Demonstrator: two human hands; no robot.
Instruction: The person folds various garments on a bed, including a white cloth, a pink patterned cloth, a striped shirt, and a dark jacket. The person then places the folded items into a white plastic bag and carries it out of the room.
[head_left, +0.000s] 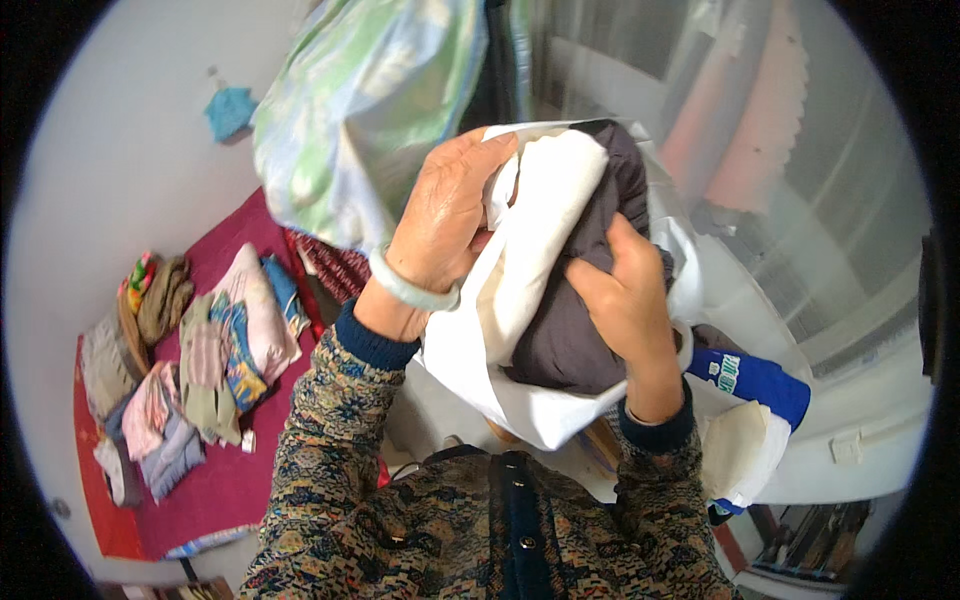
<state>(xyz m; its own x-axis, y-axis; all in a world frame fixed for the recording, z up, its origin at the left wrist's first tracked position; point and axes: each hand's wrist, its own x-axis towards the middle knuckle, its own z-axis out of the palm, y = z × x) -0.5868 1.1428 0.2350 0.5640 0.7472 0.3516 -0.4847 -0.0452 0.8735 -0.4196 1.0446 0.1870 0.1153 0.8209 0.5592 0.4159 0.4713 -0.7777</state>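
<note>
In front of my chest is a white bag (480, 390) with its mouth spread wide. A rolled cream-white cloth (555, 202) and a folded dark grey-purple fabric (559, 337) lie side by side inside it. My left hand (450, 202), with a pale bangle at the wrist, grips the bag's edge, thumb on top; its fingertips are hidden behind the edge. My right hand (630, 292) has its thumb and index finger on the dark fabric, apparently pinching it; the other fingers are curled.
Several folded clothes (225, 345) lie on a magenta-covered surface (225, 495) to the left. A green and blue patterned cloth (367, 112) hangs ahead. To the right are a blue package (750, 382), translucent sheeting (825, 300) and pink fabric (757, 127) behind it.
</note>
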